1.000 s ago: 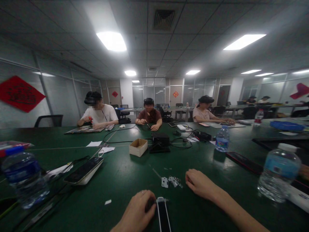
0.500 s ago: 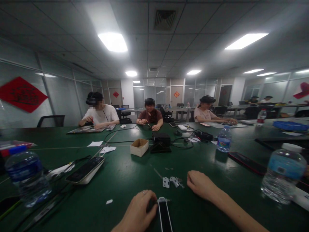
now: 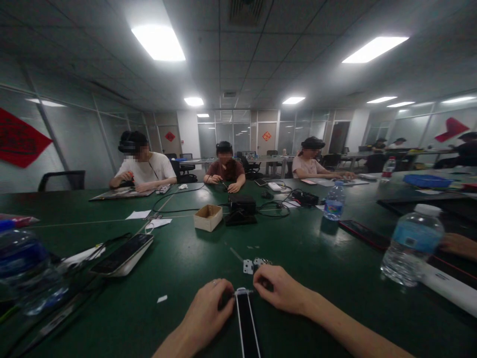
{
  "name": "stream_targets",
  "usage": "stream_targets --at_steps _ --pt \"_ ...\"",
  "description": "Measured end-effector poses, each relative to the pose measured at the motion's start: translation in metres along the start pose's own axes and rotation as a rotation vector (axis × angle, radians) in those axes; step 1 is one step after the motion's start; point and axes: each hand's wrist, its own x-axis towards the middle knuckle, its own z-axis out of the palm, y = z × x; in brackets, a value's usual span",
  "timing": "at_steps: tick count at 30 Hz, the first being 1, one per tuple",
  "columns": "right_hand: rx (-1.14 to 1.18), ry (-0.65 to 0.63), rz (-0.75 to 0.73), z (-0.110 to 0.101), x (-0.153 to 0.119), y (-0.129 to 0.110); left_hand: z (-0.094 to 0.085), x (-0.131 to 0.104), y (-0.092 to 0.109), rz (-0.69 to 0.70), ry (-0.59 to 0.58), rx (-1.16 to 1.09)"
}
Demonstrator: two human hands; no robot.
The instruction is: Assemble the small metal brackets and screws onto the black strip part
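A long black strip with pale edges (image 3: 247,325) lies lengthwise on the green table, its far end carrying a small metallic fitting. My left hand (image 3: 210,308) is curled beside the left of that end, with thumb and fingers closed together. What they pinch, if anything, cannot be made out. On the other side, my right hand (image 3: 281,292) is closed in a pinch close to the fitting; its fingertips hide whatever is between them. Just beyond, a small white plate with dark holes (image 3: 248,266) lies flat, next to more small pieces (image 3: 260,261) partly covered by my right hand.
Ahead stand an open cardboard box (image 3: 207,219) and a black device (image 3: 241,209) with cables. Water bottles (image 3: 412,248) stand left and right. A phone on a white block (image 3: 124,253) lies at left, a paper scrap (image 3: 162,299) nearer. Several people sit across the table.
My right hand has moved left, from beyond the small pieces to beside the strip's end. The left hand stays at the strip. The view has shifted slightly, and another person's hand appears at right.
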Motion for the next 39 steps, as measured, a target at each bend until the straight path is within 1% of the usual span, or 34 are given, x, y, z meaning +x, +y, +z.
stream_targets --at_steps 5,14,19,24,27,31,39 --pt "0.032 0.018 -0.048 0.000 -0.001 0.002 0.000 0.000 0.001 0.016 0.005 -0.007" --pt "0.100 -0.038 0.019 0.000 -0.002 -0.001 0.000 -0.001 0.001 0.014 0.022 -0.018" --pt "0.095 -0.021 0.037 0.004 -0.002 0.000 -0.003 -0.001 0.005 0.010 0.018 -0.009" --pt "0.118 -0.018 0.047 0.002 -0.002 -0.001 -0.004 -0.002 0.007 -0.001 0.015 -0.023" --pt "0.107 -0.006 0.021 0.002 -0.001 -0.002 -0.001 -0.002 0.003 0.010 0.024 -0.023" --pt "0.074 0.010 -0.016 0.006 -0.001 0.000 0.002 -0.002 -0.001 0.023 0.025 -0.022" --pt "0.041 0.018 -0.025 0.012 -0.002 0.002 0.001 -0.001 -0.001 0.015 0.019 -0.026"
